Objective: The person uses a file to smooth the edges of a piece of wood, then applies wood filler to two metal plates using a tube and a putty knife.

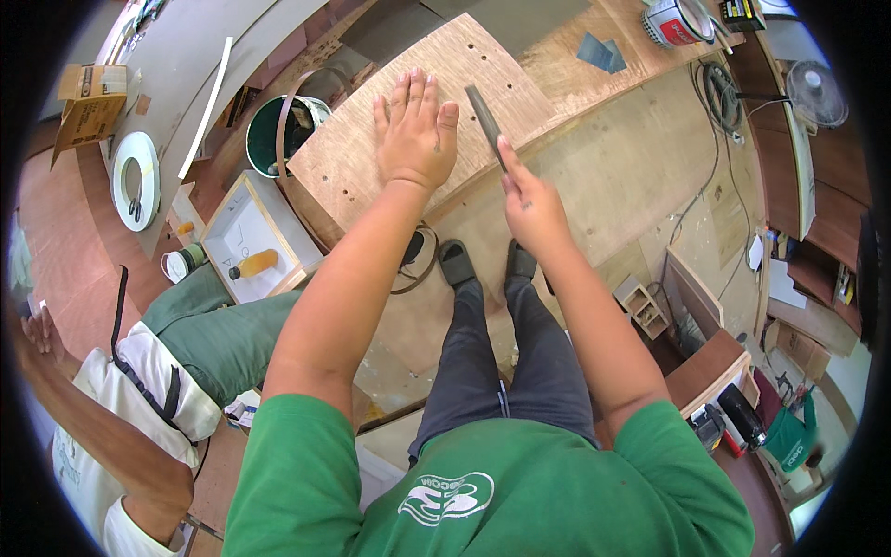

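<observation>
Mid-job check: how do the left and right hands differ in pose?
The left hand lies palm-down on the plywood board; the right hand is closed around a dark file-like tool. The left hand's fingers are extended; the right hand's are curled. Both hands are bare.

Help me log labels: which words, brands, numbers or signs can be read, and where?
Wording isn't copied here.
White-and-red round can: printed label.
Green cloth T-shirt: white emblem, lettering.
Distant green cloth garment: white lettering.
Brown cardboard box: unreadable small print.
Other print: too small or blurred.
</observation>
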{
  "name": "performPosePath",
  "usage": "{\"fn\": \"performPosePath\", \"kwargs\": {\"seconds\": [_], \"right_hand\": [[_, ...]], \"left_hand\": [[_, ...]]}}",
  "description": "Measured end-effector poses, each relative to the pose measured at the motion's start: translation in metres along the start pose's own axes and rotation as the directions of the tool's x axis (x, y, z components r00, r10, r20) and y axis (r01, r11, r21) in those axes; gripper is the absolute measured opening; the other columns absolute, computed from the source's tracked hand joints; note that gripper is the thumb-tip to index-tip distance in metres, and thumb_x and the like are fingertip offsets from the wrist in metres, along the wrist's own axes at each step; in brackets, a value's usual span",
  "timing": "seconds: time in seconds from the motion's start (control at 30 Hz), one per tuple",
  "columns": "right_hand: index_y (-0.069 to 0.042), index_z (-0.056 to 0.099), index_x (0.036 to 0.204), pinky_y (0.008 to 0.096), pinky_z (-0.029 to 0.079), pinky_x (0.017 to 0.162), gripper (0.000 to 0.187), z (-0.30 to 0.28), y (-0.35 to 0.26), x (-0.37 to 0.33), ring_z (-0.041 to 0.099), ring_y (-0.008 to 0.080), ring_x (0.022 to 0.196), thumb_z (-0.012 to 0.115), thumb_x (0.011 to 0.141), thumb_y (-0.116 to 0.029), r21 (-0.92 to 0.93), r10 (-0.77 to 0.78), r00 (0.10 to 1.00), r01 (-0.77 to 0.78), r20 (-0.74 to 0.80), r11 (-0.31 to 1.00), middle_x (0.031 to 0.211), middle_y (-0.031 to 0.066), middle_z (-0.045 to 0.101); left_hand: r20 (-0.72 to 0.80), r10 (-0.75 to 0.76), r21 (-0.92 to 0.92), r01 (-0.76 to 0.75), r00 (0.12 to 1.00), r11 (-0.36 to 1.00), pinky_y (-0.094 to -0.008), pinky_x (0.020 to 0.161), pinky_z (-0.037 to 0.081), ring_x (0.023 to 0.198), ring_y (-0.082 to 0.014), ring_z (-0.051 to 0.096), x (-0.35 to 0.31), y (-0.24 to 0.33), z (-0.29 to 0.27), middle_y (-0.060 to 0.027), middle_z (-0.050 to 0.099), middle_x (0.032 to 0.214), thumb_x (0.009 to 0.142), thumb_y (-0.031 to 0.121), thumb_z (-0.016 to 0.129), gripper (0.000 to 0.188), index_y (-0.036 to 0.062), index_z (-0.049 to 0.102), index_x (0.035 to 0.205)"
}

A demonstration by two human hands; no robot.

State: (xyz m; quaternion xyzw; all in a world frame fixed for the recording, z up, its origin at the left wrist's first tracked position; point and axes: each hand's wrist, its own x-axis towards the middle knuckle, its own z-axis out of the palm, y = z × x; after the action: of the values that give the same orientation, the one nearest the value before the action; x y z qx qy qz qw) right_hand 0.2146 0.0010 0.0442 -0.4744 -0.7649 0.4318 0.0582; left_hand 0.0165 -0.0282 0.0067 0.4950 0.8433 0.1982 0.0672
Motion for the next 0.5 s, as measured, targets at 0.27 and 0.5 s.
{"fn": "performPosePath", "kwargs": {"seconds": [0.27,0.5], "right_hand": [[-0.034,0.044,0.152,0.0470,0.051,0.072,0.064,0.000,-0.001,0.009,0.064,0.0450,0.081,0.056,0.095,-0.006,0.001,-0.075,0.997,0.075,-0.027,0.997,0.086,0.0273,0.064],[-0.034,0.041,0.153,0.0453,0.050,0.070,0.064,-0.002,0.028,-0.059,0.061,0.0433,0.073,0.057,0.096,-0.009,0.041,-0.109,0.994,0.108,0.016,0.993,0.078,0.0251,0.061]], "left_hand": [[-0.043,0.002,-0.001,-0.002,0.999,1.000,-0.0457,0.126,0.008,0.152,-0.0231,0.026,0.001,-0.003,0.001,-0.0082,0.037,0.161,0.108,0.051,0.016,0.066,0.0106,0.044,0.152],[-0.050,-0.006,-0.059,0.003,0.999,0.998,-0.0454,0.125,0.009,0.152,-0.0230,0.027,-0.001,-0.006,0.000,-0.0065,0.040,0.160,0.108,0.047,0.023,0.060,0.0129,0.045,0.152]]}}
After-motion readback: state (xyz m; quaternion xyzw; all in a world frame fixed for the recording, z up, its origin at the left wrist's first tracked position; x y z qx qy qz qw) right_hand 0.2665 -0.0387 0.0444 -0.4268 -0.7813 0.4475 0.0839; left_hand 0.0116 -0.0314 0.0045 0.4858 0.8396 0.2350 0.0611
